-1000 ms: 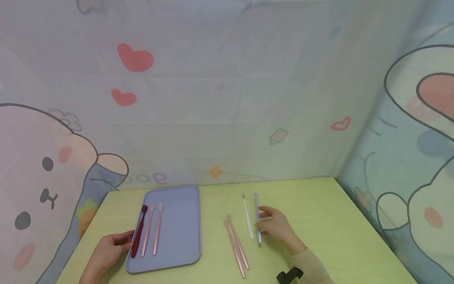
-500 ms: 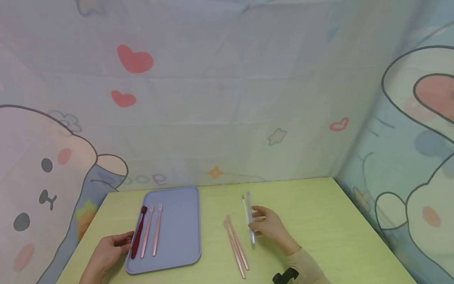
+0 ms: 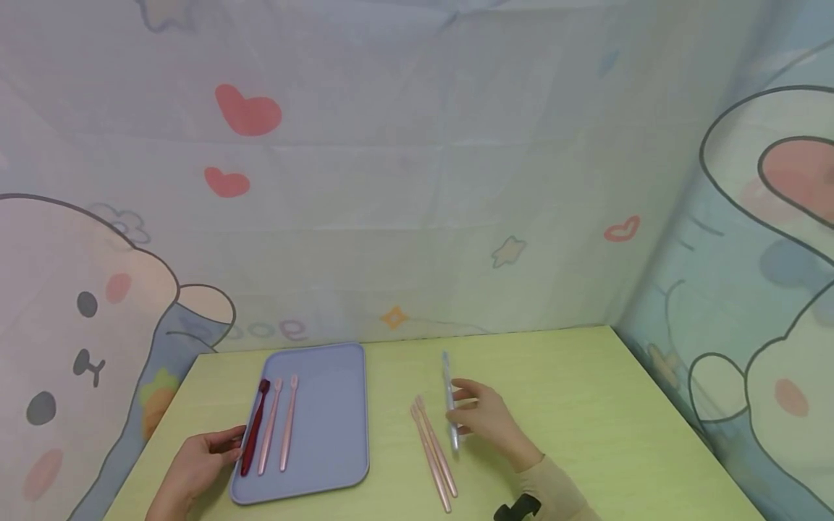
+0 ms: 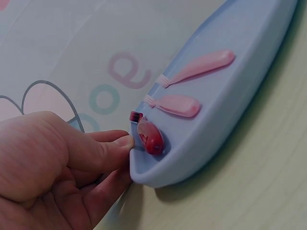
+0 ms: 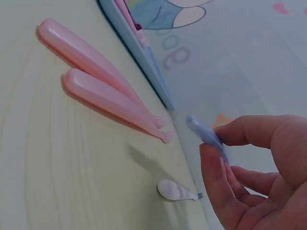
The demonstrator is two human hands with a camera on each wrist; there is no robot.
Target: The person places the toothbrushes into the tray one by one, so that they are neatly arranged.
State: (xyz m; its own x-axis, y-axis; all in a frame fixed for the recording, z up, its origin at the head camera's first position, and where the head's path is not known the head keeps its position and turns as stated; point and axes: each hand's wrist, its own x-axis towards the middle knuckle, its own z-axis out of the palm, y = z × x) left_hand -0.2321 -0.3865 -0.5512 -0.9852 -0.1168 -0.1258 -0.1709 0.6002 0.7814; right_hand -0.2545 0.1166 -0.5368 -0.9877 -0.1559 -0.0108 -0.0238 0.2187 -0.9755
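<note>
My right hand [image 3: 485, 416] pinches a light blue toothbrush [image 5: 204, 132] between thumb and fingers, raised above the table. Below it on the table lies a white toothbrush [image 5: 173, 190], which the blue one covers in the head view. To the left, two pink toothbrushes [image 3: 433, 456] lie side by side on the table. With thumb and fingers my left hand [image 3: 198, 463] grips the left rim of a blue-grey tray [image 3: 329, 427]. In the tray, a dark red toothbrush [image 3: 255, 434] lies nearest that hand, beside two more pink toothbrushes [image 4: 180, 105].
The yellow-green table [image 3: 586, 420] ends at a back wall cloth [image 3: 404, 181] printed with hearts and stars. A second printed cloth [image 3: 736, 289] hangs along the right side. A black strap [image 3: 517, 508] sits at the right wrist.
My right hand has carried the light blue toothbrush leftward, from beside the white toothbrush to over it. My left hand and the tray stay in place.
</note>
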